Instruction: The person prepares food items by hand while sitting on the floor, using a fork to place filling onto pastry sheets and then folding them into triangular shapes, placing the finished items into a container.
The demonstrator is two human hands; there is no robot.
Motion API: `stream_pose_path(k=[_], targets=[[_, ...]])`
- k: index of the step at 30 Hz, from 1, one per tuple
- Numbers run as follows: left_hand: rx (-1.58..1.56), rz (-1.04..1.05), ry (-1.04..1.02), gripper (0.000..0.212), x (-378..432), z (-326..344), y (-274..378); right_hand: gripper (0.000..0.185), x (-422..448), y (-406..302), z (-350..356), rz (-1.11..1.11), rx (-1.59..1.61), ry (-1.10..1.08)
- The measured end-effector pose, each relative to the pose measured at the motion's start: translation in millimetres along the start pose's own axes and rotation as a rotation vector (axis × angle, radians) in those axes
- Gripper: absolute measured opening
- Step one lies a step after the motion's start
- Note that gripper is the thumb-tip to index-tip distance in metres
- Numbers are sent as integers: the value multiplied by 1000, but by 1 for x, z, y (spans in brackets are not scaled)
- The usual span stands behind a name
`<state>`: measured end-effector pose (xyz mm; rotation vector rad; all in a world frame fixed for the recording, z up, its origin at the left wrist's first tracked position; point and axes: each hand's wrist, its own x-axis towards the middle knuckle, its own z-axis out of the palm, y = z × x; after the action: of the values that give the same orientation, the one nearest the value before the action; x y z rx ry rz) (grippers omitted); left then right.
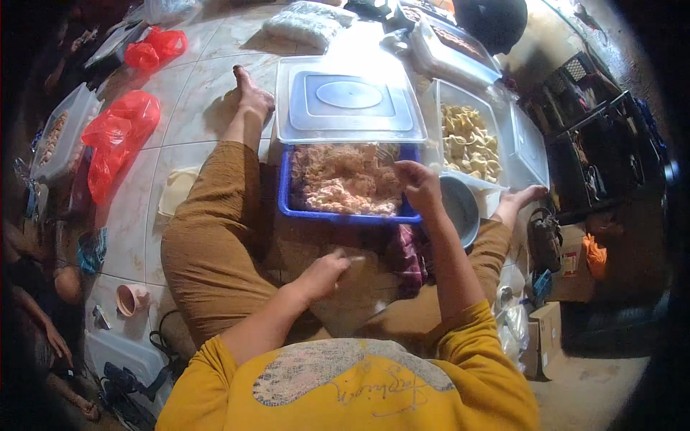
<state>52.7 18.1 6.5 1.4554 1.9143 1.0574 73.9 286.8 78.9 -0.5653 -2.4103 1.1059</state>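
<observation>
My right hand (420, 186) grips a metal fork (385, 156), its tines at the minced filling (345, 186). The filling lies in a blue plastic tub (350, 218) between my legs. My left hand (323, 275) is nearer my body, fingers closed on a thin pale thing (356, 258) seen nearly edge-on; what it is cannot be made out. A clear lidded plastic container (350, 102) stands at the tub's far side. To its right, folded dumplings (470, 143) fill a clear plastic box (498, 129). A stack of pale dough wrappers (178, 191) lies beyond my left thigh.
A grey bowl (463, 207) sits by my right leg, near a checked cloth (411, 258). Red plastic bags (121, 134) and a pink cup (131, 299) are on the tiled floor at left. Another person's hand (58, 342) shows at the left edge. A dark rack (587, 140) stands right.
</observation>
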Motion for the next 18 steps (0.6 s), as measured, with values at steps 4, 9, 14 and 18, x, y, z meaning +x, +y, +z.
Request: stream_pose_path(k=[4,9,14,18], targets=[[-765,-339,236,23,4,-20,33,20,-12,-14,-6,118,141,-9],[-1948,-717,119,37,-9,-17,14,20,-16,-14,-2,64,238,-49],[-1932,-441,24,38,-18,-31,37,22,-11,-21,24,26,157,-134],[-1951,-109,85,43,-23,-46,25,20,-10,-46,43,23,-213,-326]])
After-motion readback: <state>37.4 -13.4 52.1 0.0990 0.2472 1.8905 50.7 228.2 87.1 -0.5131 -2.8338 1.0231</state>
